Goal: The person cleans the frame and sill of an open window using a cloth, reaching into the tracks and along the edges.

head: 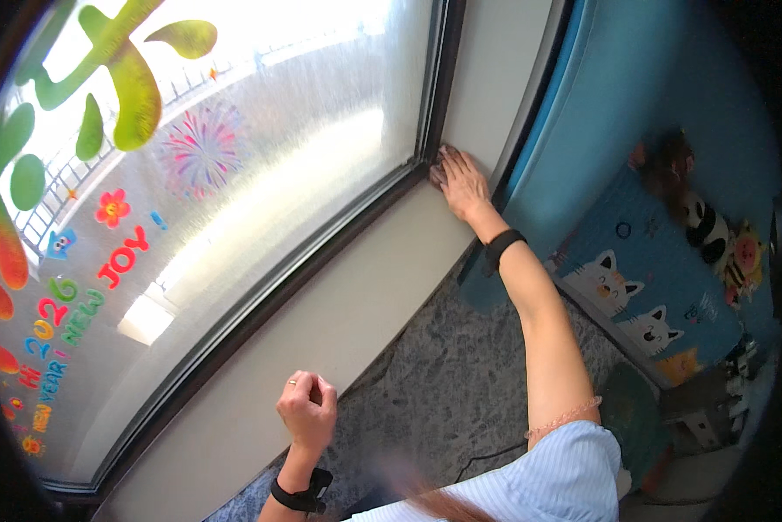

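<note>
My right hand (465, 186) reaches to the lower corner of a dark-framed window (326, 241). Its fingers lie extended over a crumpled brown cloth (437, 176), pressing it against the pale sill (365, 274) beside the frame. Most of the cloth is hidden under the fingers. Curled into a loose fist, my left hand (307, 408) is over the near edge of the sill; no object shows in it. Whether it touches the sill I cannot tell.
Colourful stickers (205, 150) with flowers and lettering cover part of the glass. A blue padded surface (560, 143) rises right of the sill. A blue mat with cartoon cats (606, 287) and several plush toys (707, 228) lie further right. A dark cable (489, 455) crosses the grey floor (423, 365).
</note>
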Demonstrator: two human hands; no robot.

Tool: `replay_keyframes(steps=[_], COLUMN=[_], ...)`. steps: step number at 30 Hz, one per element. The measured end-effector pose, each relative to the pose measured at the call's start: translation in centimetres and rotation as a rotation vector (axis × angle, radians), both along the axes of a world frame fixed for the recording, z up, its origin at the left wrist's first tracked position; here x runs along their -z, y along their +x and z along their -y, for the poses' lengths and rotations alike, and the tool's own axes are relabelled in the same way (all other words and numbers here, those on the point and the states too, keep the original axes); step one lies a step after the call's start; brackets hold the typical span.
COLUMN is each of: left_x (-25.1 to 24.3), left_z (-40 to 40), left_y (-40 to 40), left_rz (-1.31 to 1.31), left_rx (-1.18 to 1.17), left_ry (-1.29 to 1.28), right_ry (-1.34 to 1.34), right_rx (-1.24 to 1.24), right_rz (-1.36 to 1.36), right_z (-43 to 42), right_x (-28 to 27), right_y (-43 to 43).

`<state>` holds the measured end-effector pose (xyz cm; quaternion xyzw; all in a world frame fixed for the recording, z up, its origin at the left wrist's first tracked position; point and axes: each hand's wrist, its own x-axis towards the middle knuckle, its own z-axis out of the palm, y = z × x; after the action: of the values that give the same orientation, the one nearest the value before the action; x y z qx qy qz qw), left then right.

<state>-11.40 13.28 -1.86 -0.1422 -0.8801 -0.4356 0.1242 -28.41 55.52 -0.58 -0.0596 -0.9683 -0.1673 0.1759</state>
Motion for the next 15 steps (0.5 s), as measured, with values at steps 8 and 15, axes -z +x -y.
replay_keyframes(steps=[8,15], left_x=[0.3,-0.2], left_z=[-0.7,0.2], left_y=[-0.1,0.2], left_rz=[0.014,0.004], left_rx=[0.002,-0.008], left_ry=[0.016,-0.018], right_ry=[0.271,0.204], right_rx=[0.039,-0.029], right_rz=[-0.537,-0.587], right_z=[-3.8,-1.1], right_x=[-11.8,-16.5], right_y=[-1.9,-2.4])
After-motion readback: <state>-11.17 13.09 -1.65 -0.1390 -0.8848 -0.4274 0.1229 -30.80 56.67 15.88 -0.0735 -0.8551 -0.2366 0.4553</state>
